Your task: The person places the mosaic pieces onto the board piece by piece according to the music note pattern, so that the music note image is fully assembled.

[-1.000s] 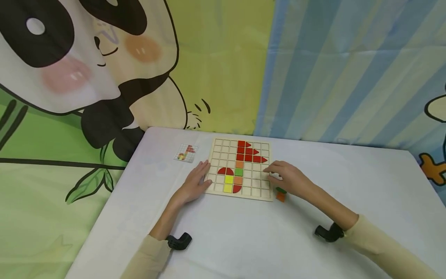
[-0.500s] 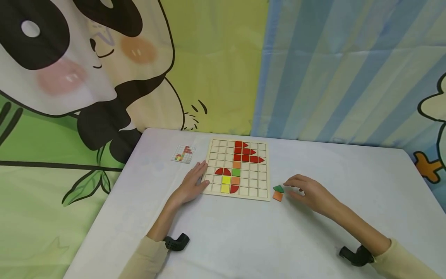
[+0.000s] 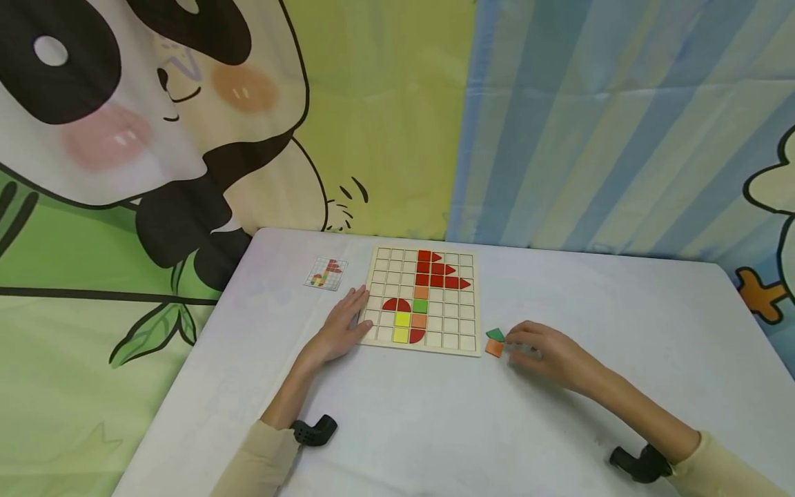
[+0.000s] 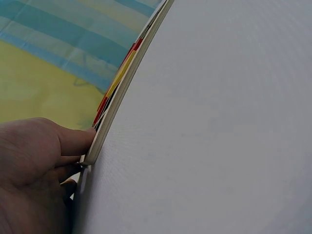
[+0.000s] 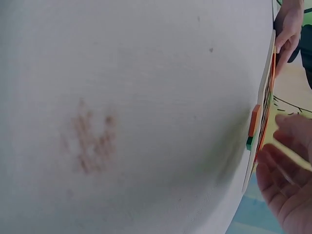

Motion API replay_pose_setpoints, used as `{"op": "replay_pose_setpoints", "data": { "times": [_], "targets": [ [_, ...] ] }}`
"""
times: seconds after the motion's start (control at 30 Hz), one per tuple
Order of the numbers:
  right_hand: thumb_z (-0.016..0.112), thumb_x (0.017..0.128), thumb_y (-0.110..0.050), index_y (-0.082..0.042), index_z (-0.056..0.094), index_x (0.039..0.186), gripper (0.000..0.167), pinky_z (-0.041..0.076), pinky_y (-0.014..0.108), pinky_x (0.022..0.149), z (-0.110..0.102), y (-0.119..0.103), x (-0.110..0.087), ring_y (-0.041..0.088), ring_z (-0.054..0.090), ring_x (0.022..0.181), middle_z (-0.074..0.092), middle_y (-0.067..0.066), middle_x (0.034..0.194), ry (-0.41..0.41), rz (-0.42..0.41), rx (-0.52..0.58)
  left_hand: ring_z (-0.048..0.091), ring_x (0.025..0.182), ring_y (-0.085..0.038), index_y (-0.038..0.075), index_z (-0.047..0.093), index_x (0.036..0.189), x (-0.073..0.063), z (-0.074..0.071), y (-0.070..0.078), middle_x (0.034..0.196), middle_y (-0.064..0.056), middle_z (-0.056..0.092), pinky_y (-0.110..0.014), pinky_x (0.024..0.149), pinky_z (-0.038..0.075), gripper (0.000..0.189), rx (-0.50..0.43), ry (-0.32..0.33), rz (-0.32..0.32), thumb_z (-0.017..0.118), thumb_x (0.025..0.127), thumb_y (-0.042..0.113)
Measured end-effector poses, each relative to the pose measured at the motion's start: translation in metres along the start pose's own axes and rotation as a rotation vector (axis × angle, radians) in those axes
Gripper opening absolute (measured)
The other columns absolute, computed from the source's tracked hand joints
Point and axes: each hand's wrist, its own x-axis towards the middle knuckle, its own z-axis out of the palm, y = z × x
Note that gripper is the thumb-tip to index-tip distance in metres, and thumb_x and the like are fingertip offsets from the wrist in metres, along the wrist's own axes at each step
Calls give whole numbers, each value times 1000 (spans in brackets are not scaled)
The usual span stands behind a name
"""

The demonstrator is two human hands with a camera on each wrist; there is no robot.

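A wooden grid board (image 3: 452, 323) lies on the table with flat red, yellow, orange and green tiles set in its squares. My left hand (image 3: 338, 328) rests along the board's left edge, fingers nearly straight; in the left wrist view its thumb (image 4: 78, 141) lies over the board's corner. Just off the right edge sit a green triangular tile (image 3: 495, 335) and an orange square tile (image 3: 494, 348), touching each other. My right hand (image 3: 553, 352) hovers directly right of these two, its fingers loosely bent and apart, with nothing seen between them.
A small pattern card (image 3: 326, 273) with a coloured grid picture lies left of the board. The white table (image 3: 435, 428) ends at a panda-printed and striped cloth backdrop (image 3: 385, 124). A black wrist device sits on each forearm.
My right hand has moved from the board's right edge rightward and down, uncovering the green and orange tiles, then slightly nearer to them. The left hand has stayed on the board.
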Motion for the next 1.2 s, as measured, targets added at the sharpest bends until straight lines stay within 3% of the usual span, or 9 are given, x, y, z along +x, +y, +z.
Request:
{"op": "replay_pose_setpoints", "data": {
  "times": [0.13,0.2,0.33,0.43,0.73,1.0,1.2],
  "targets": [
    [84,83,-5,-10,77,110,28,58,26,73,3,-4,1,13,64,91,69,-1,109,-43,-31,20,0,163,-33,4,25,164,-1,-1,0,175,-9,14,-62,128,4,68,5,-2,10,55,104,18],
    [84,84,-7,-11,78,109,26,57,24,71,5,-6,3,12,63,89,69,0,108,-52,-55,-42,0,163,-33,3,24,164,-1,-2,0,175,-10,14,-62,128,5,68,8,-3,11,55,105,18],
    [86,81,-7,-15,77,92,16,56,23,66,11,-4,9,12,63,84,67,0,103,-44,-118,-165,0,162,-34,2,24,163,-2,-2,-2,175,-12,14,-62,128,4,68,9,-5,13,55,105,17],
    [87,79,-5,-17,74,81,18,54,22,64,14,-3,12,11,62,80,66,-1,97,-40,-144,-182,-1,163,-32,2,24,164,-2,-1,-2,175,-10,13,-60,129,3,68,4,-10,9,55,105,17],
    [88,80,-7,-16,77,80,14,57,23,67,14,-16,17,13,62,82,68,-1,95,-125,-78,-183,-1,163,-32,4,24,164,0,0,1,175,-9,13,-61,129,3,69,4,-11,0,56,105,18],
    [89,77,-6,-14,76,81,16,58,23,66,19,-21,15,15,65,82,70,-1,88,-55,-64,-266,-1,163,-32,4,23,164,0,0,2,175,-9,13,-60,129,3,69,4,-18,-4,56,104,18],
    [90,77,-9,-10,81,99,24,60,24,67,13,-31,41,15,69,84,74,0,92,26,-92,-270,-2,163,-32,4,23,164,0,-2,1,175,-9,12,-60,129,3,69,6,-20,-3,56,105,18]
  ]
}}
